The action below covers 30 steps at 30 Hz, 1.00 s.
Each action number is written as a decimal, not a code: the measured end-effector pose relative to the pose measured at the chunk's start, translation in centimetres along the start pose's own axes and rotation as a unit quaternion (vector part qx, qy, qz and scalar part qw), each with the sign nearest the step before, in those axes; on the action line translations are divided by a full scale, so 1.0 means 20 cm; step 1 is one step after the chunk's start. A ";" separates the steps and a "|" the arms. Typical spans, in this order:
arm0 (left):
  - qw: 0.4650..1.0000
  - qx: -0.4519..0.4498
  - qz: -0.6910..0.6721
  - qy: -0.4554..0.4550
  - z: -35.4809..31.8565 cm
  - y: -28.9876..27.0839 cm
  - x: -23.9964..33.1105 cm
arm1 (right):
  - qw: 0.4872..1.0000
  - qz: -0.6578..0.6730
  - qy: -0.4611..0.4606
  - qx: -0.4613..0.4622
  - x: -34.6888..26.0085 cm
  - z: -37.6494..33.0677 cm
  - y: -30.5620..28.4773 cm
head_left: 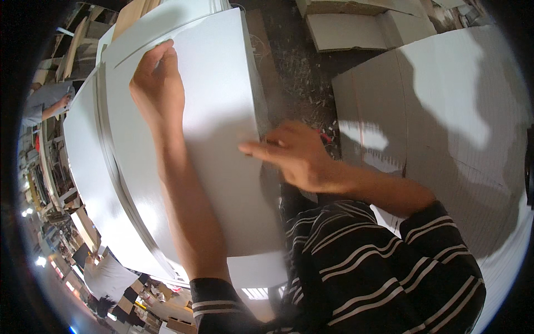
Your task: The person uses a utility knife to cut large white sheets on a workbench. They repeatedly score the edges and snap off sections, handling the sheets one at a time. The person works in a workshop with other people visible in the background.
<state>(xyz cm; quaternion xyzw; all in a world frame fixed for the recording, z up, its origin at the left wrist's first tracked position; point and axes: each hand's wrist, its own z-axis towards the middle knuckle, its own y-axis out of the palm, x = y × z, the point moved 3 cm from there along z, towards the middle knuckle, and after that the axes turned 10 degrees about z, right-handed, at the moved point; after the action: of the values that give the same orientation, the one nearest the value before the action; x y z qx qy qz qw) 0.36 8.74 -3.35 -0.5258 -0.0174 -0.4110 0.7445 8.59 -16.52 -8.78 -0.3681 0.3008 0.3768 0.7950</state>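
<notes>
A smooth white panel (217, 67) lies in front of me, on top of a stack of similar white boards. My left hand (158, 83) is over its far left part, with thumb and fingertips pinched together. What they hold, if anything, is too small to make out. At the panel's right edge is my right hand (297, 156), slightly blurred. Its forefinger stretches out over the white surface while the other fingers bend beside the edge. Nothing shows in this hand.
Large sheets of cardboard (434, 111) stand to my right. An opened white box (356, 30) lies at the far right. Small scraps litter the dark floor (306, 72). Two other people, one in a white top (108, 278) and one in a grey top (41, 103), are at the left.
</notes>
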 end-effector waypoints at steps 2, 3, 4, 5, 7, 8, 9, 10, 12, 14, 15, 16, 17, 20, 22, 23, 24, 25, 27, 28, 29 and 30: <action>1.000 0.003 0.001 0.017 0.00 0.01 -0.02 | 0.999 0.000 0.015 -0.036 -0.06 -0.08 0.00; 1.000 -0.005 0.011 0.004 0.00 0.02 -0.04 | 0.999 0.011 0.026 -0.032 -0.07 -0.09 0.00; 1.000 0.011 0.007 0.022 -0.01 0.03 -0.06 | 0.998 0.021 0.037 -0.036 -0.06 -0.09 0.01; 1.000 0.019 0.009 0.022 0.00 0.04 -0.08 | 0.998 0.037 0.040 -0.022 -0.06 -0.08 0.00; 0.999 0.017 0.023 0.039 0.02 0.07 -0.14 | 0.997 0.029 0.072 0.003 -0.03 -0.04 0.03; 0.998 0.008 0.033 0.057 0.05 0.08 -0.17 | 0.995 0.031 0.090 0.013 -0.04 -0.04 0.04; 0.994 0.008 0.055 0.089 0.08 0.09 -0.20 | 0.996 0.011 0.084 0.028 -0.05 -0.03 0.06; 0.970 0.048 0.163 0.176 0.12 0.08 -0.21 | 0.996 -0.007 0.084 0.033 -0.07 -0.03 0.05; 0.838 0.137 0.384 0.363 0.14 0.09 -0.21 | 0.996 -0.046 0.079 0.023 -0.13 -0.05 0.05; 0.897 0.095 0.271 0.337 0.16 0.10 -0.24 | 0.994 -0.082 0.074 -0.010 -0.20 -0.08 0.04; 0.920 0.075 0.213 0.321 0.17 0.10 -0.25 | 0.993 -0.086 0.070 -0.049 -0.23 -0.10 0.03; 0.970 -0.083 -0.133 0.186 0.15 0.14 -0.27 | 0.990 -0.087 0.068 -0.087 -0.25 -0.12 0.02; 0.972 -0.047 -0.155 0.171 0.14 0.14 -0.26 | 0.985 -0.092 0.068 -0.132 -0.27 -0.14 0.01; 0.969 0.014 -0.228 0.092 0.10 0.19 -0.23 | 0.972 -0.021 0.013 -0.232 -0.31 -0.18 -0.05; 0.956 -0.015 -0.292 -0.012 0.09 0.21 -0.25 | 0.958 0.003 -0.020 -0.285 -0.28 -0.20 -0.11; 0.976 0.002 -0.215 0.027 0.09 0.21 -0.24 | 0.951 0.013 -0.040 -0.306 -0.26 -0.21 -0.13; 0.988 0.020 -0.136 0.067 0.09 0.20 -0.24 | 0.963 0.036 -0.030 -0.266 -0.22 -0.20 -0.14; 0.992 0.039 -0.056 0.105 0.10 0.20 -0.24 | 0.974 0.056 -0.023 -0.220 -0.18 -0.19 -0.14; 0.986 0.063 -0.030 0.152 0.12 0.19 -0.24 | 0.990 0.086 0.017 -0.112 -0.11 -0.18 -0.12; 0.982 0.075 -0.016 0.174 0.12 0.19 -0.24 | 0.993 0.094 0.054 -0.047 -0.07 -0.17 -0.10; 0.990 0.044 -0.032 0.130 0.13 0.19 -0.25 | 0.991 0.103 0.084 0.018 -0.05 -0.16 -0.07; 0.995 0.012 -0.049 0.084 0.13 0.20 -0.26 | 0.992 0.091 0.074 0.052 -0.03 -0.15 -0.03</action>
<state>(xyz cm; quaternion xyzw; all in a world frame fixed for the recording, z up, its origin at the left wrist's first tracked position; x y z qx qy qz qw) 0.47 14.37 -7.61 -0.4786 0.0147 -0.4898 0.7286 8.12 -19.41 -9.70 -0.3241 0.4106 0.4027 0.7511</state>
